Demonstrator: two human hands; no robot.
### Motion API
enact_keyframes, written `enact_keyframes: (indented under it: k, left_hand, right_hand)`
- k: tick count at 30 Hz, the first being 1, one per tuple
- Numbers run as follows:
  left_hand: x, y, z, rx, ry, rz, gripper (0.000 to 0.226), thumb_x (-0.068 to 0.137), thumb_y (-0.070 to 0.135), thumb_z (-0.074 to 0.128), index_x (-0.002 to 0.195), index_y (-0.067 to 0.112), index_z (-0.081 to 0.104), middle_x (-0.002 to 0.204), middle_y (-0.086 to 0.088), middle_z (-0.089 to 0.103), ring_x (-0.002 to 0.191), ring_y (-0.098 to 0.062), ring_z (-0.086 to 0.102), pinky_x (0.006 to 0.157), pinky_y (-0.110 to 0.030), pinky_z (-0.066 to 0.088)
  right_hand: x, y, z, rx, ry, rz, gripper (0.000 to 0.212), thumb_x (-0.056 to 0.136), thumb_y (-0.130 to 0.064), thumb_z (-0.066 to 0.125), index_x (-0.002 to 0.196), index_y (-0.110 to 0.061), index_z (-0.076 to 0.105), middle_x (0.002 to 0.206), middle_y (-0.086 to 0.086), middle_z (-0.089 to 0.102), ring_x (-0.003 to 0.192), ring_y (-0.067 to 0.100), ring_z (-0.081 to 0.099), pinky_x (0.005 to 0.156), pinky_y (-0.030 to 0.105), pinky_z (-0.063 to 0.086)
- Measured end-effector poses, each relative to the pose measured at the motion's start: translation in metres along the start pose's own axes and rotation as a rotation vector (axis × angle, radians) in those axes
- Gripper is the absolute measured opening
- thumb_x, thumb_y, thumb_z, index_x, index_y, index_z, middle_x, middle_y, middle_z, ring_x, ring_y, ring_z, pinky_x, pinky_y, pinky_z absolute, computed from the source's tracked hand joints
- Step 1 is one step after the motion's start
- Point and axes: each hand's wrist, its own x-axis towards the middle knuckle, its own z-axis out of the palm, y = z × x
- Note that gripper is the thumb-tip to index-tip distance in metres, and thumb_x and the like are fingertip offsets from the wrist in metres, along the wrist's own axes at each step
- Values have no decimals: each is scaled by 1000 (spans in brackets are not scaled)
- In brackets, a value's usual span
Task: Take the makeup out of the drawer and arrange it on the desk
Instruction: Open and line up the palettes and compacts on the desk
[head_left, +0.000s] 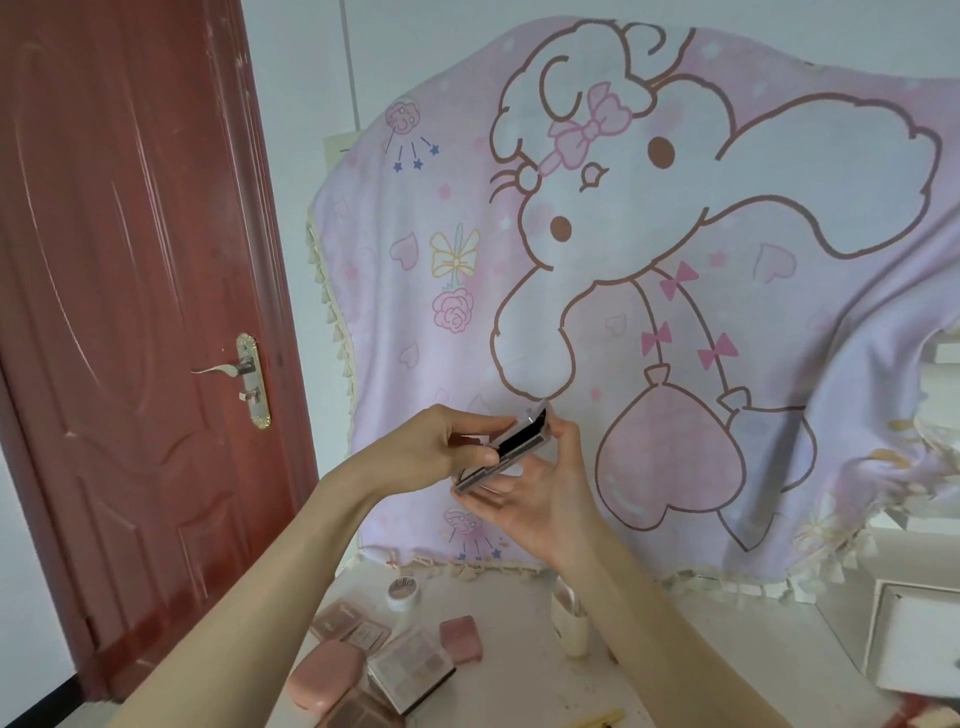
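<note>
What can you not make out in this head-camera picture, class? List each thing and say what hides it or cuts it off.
- Palette held up by both hands, left hand and right hand: its contents face away; fingers cover its ends.
- Jar on the desk: label too small to read.
- Pink case: partly behind the left forearm.
- Drawer: cut off by the right edge, inside unseen.

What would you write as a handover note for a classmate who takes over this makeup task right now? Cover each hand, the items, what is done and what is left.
Left hand: grips the top of a small clear compact, raised above the desk.
Right hand: holds the compact from below.
Already on the desk: a round jar, pink cases, flat palettes, a cream cup.
Drawer: not clearly in view.
Left: set the compact down with the rest, check the drawer for more, tidy the layout.
</note>
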Motion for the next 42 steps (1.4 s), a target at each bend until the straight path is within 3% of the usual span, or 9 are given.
enact_keyframes:
  k: [2, 6, 10, 16, 23, 32, 34, 37, 42]
  left_hand:
    - [-1, -6, -2, -18, 21, 5, 45, 90, 0, 54, 114, 38, 59, 109, 14, 68, 106, -5, 62, 94, -19, 46]
    - [2, -28, -8, -27, 127, -51, 34, 90, -1, 53, 114, 19, 65, 98, 18, 70, 98, -1, 64, 91, -17, 48]
    - [8, -56, -13, 126, 167, -89, 33, 92, -1, 50, 109, 19, 69, 87, 29, 67, 90, 4, 64, 85, -9, 46]
    - [19, -109, -10, 211, 245, -139, 28, 94, 0, 47, 108, 12, 69, 94, 5, 64, 89, -12, 57, 76, 0, 37]
    - [34, -159, -9, 175, 253, -208, 25, 91, 0, 52, 106, 11, 69, 92, 6, 62, 82, 4, 55, 72, 2, 35]
    - [-1, -239, 18, 156, 543, -393, 27, 95, 10, 47, 118, 17, 59, 109, 6, 61, 95, -2, 54, 80, 1, 32]
    - [-21, -269, 35, 231, 421, -561, 25, 96, 18, 44, 116, 18, 60, 111, 6, 60, 105, -10, 55, 89, -14, 37]
    - [-35, -296, 61, 352, 148, -636, 33, 97, 38, 40, 123, 26, 56, 126, 5, 55, 120, -16, 47, 101, -41, 37]
    - [-36, -303, 81, 452, -145, -688, 39, 95, 50, 27, 135, 49, 31, 145, 14, 31, 136, -16, 22, 107, -63, 7]
  right_hand:
    - [4, 6, -1, 26, 11, -15, 57, 76, -50, 59, 111, -4, 64, 106, 31, 63, 98, 43, 63, 91, 50, 50]
    - [12, 22, -7, 96, -1, 14, 54, 78, -43, 59, 116, -5, 62, 113, 33, 61, 105, 43, 62, 87, 49, 53]
    - [28, 36, -21, 114, 46, -27, 33, 84, -21, 57, 112, -4, 61, 111, 28, 64, 106, 38, 63, 76, 41, 57]
    - [60, 53, -46, -131, 130, 43, 28, 85, 3, 42, 107, -2, 58, 103, 24, 64, 90, 37, 67, 69, 43, 57]
    - [107, 70, -62, -496, 217, 20, 27, 94, -31, 53, 113, -13, 58, 113, 16, 64, 96, 33, 67, 79, 55, 54]
    - [162, 100, -99, -802, 488, -139, 25, 95, -32, 50, 80, -16, 61, 92, 18, 65, 87, 36, 64, 79, 61, 51]
    - [172, 109, -109, -848, 515, -170, 29, 96, -29, 50, 81, -5, 59, 82, 17, 59, 84, 42, 62, 78, 59, 49]
    - [181, 122, -122, -891, 534, -227, 28, 96, -25, 49, 75, -7, 55, 72, 11, 48, 66, 24, 47, 62, 41, 43]
    - [189, 133, -137, -905, 523, -213, 25, 97, -24, 48, 80, -11, 61, 76, 10, 59, 74, 22, 52, 67, 36, 43]
